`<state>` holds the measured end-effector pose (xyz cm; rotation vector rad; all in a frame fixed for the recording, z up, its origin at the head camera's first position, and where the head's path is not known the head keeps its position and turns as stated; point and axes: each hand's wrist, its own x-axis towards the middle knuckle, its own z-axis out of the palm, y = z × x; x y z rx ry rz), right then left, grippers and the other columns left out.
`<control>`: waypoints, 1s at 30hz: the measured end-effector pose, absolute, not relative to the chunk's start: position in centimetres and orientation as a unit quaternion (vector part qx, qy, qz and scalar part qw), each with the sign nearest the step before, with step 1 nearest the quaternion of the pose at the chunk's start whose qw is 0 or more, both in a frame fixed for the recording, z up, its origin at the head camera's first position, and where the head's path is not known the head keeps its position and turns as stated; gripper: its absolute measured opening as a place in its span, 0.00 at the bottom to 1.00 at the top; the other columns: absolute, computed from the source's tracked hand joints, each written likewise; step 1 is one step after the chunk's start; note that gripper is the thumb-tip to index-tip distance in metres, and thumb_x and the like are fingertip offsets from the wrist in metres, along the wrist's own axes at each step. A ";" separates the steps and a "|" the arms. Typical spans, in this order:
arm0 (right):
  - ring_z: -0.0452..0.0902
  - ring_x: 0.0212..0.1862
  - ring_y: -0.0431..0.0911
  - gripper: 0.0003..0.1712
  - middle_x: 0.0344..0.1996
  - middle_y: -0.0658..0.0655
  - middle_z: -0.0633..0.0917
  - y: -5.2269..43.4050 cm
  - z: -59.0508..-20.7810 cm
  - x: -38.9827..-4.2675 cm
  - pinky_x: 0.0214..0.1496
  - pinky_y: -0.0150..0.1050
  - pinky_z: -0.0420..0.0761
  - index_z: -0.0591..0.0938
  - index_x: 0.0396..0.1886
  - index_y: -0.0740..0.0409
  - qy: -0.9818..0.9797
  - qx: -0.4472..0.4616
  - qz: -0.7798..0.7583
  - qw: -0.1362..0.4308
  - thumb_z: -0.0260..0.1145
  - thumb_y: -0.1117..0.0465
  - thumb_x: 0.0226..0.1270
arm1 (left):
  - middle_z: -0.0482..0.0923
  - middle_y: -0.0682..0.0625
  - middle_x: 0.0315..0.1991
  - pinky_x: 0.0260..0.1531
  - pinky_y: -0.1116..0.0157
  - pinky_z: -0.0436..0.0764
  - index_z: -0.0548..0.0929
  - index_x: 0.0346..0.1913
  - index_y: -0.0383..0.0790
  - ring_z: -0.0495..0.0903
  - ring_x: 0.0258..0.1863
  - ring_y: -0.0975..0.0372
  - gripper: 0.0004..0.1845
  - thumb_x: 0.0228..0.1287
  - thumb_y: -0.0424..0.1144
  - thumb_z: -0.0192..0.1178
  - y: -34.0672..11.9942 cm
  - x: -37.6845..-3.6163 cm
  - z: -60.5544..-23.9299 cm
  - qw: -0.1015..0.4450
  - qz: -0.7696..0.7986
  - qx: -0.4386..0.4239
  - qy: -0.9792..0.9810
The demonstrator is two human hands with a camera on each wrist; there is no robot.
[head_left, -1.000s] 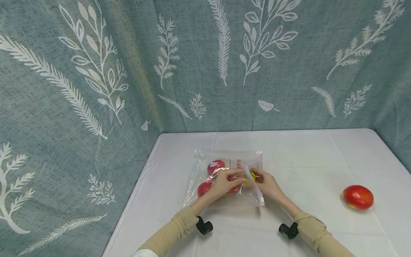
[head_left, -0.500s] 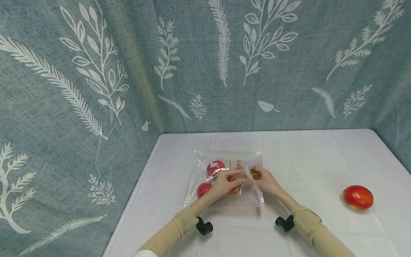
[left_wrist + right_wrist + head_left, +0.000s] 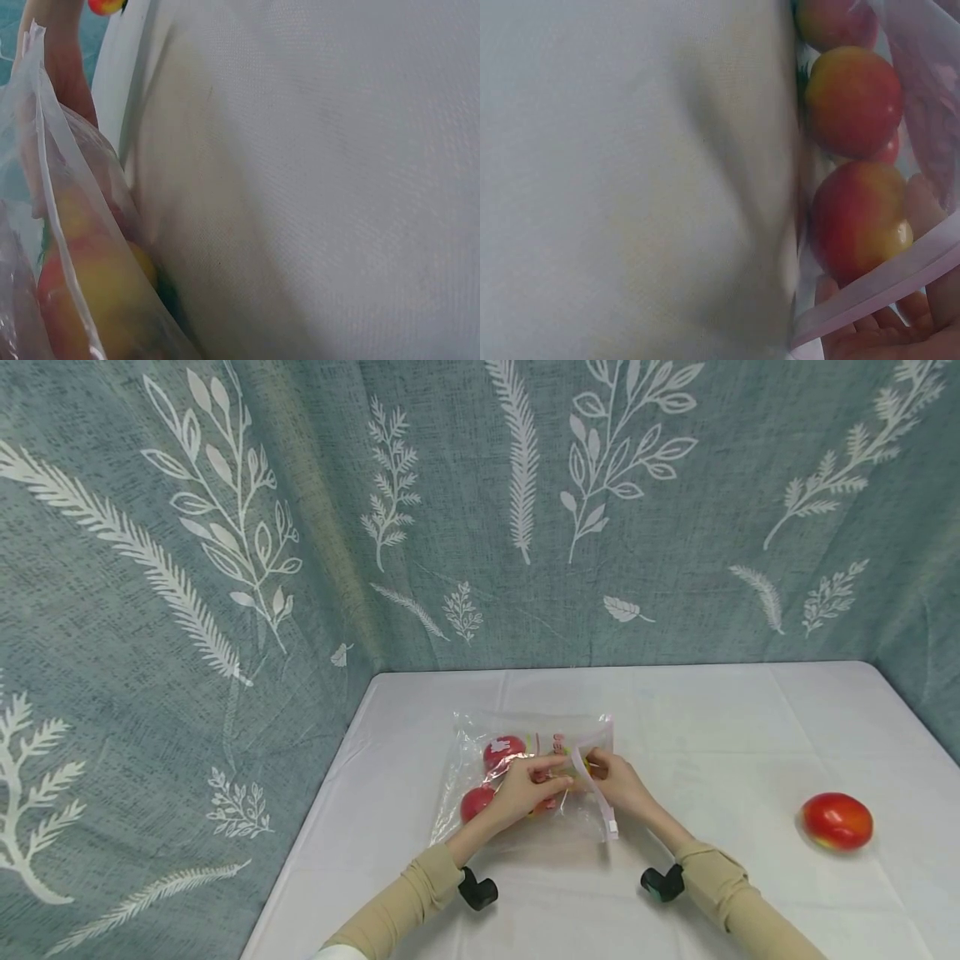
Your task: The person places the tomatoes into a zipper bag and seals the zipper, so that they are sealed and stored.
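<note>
A clear zip bag (image 3: 555, 727) with red print lies on the table, holding several red and yellow fruits, two of them round and red (image 3: 504, 752) at its left side. My left hand (image 3: 521, 789) reaches over the bag and pinches its plastic near the mouth. From the right, my right hand (image 3: 618, 783) reaches into the mouth, its fingers bent round a red-yellow mango-like fruit (image 3: 859, 221) just inside the slider strip (image 3: 598, 793). The strip partly covers these fingers. In the left wrist view, fruit (image 3: 97, 292) shows blurred through the plastic.
A single red-yellow oval fruit (image 3: 836, 821) rests on the white table (image 3: 720, 718) far to the right. A leaf-patterned green curtain (image 3: 480, 593) stands behind and to the left. Black wrist cameras (image 3: 477, 889) hang below both sleeves.
My right hand and wrist have moved slightly left and up, deeper into the bag mouth. The left hand and the bag have stayed nearly still.
</note>
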<state>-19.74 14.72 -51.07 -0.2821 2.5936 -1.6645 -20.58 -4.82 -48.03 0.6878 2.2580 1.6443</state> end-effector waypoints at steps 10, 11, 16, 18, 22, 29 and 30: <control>0.73 0.57 0.68 0.29 0.58 0.79 0.72 14.7 -50.4 -19.1 0.57 0.50 0.76 0.70 0.59 0.76 0.831 -0.098 -0.548 0.019 0.67 0.67 0.61 | 0.80 0.38 0.29 0.20 0.78 0.68 0.79 0.56 0.32 0.69 0.19 0.69 0.20 0.60 0.33 0.64 -5.0 -20.0 -46.8 0.132 0.563 0.251 0.776; 0.73 0.57 0.68 0.29 0.58 0.79 0.71 14.7 -50.4 -19.1 0.57 0.50 0.76 0.70 0.59 0.76 0.829 -0.098 -0.550 0.021 0.66 0.67 0.61 | 0.79 0.41 0.27 0.20 0.78 0.68 0.80 0.56 0.34 0.69 0.18 0.70 0.20 0.60 0.34 0.64 -5.0 -20.3 -47.3 0.129 0.561 0.250 0.779; 0.73 0.58 0.66 0.30 0.59 0.77 0.71 15.0 -51.1 -19.2 0.57 0.48 0.76 0.69 0.61 0.74 0.822 -0.101 -0.559 0.026 0.66 0.65 0.62 | 0.73 0.51 0.19 0.18 0.77 0.67 0.80 0.55 0.35 0.67 0.16 0.72 0.20 0.59 0.36 0.65 -5.0 -20.6 -48.2 0.124 0.561 0.242 0.782; 0.73 0.58 0.67 0.30 0.60 0.77 0.71 15.0 -51.1 -19.2 0.57 0.48 0.76 0.69 0.61 0.74 0.819 -0.100 -0.564 0.027 0.66 0.66 0.62 | 0.76 0.48 0.21 0.18 0.77 0.66 0.80 0.55 0.35 0.67 0.17 0.72 0.20 0.59 0.36 0.65 -5.1 -20.6 -48.2 0.124 0.563 0.241 0.781; 0.71 0.59 0.67 0.31 0.60 0.78 0.70 15.0 -50.8 -18.9 0.58 0.47 0.76 0.68 0.62 0.76 0.814 -0.097 -0.571 0.032 0.66 0.67 0.62 | 0.81 0.43 0.26 0.18 0.77 0.67 0.80 0.56 0.34 0.67 0.17 0.72 0.21 0.59 0.35 0.65 -5.1 -20.5 -48.2 0.123 0.566 0.243 0.778; 0.70 0.60 0.67 0.32 0.60 0.78 0.69 15.1 -50.3 -18.4 0.57 0.43 0.76 0.65 0.63 0.78 0.812 -0.094 -0.575 0.033 0.65 0.68 0.63 | 0.78 0.35 0.22 0.19 0.76 0.70 0.79 0.56 0.31 0.69 0.15 0.70 0.20 0.60 0.32 0.63 -5.2 -20.5 -48.4 0.135 0.586 0.246 0.760; 0.70 0.60 0.67 0.32 0.60 0.78 0.69 15.2 -50.3 -18.4 0.57 0.43 0.76 0.65 0.63 0.78 0.812 -0.095 -0.575 0.033 0.64 0.68 0.63 | 0.78 0.34 0.23 0.19 0.76 0.70 0.79 0.56 0.31 0.69 0.15 0.70 0.20 0.60 0.32 0.63 -5.2 -20.5 -48.4 0.134 0.587 0.246 0.760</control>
